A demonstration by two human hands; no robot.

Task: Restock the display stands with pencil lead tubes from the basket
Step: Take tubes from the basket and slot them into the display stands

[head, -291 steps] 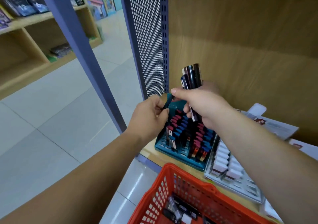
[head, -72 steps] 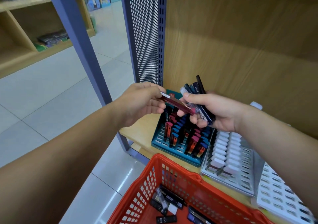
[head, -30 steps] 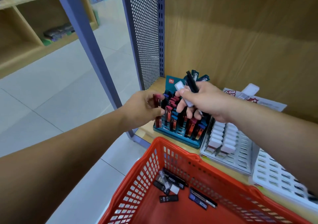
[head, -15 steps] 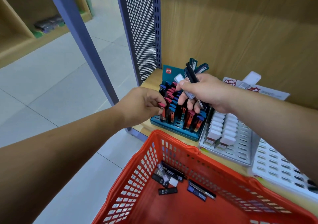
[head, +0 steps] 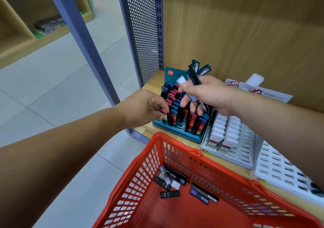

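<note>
Red-capped tube now down at teal stand's front-left slots, pinched by left hand; right hand above, gripping tube bundle

I am looking at a wooden shelf. A blue stand is sitting on its left end. A white stand is sitting just beside it on the right. A second white stand is sitting right of that, nearer to me.

The basket and rightmost white stand are cut off by the edges.
</note>
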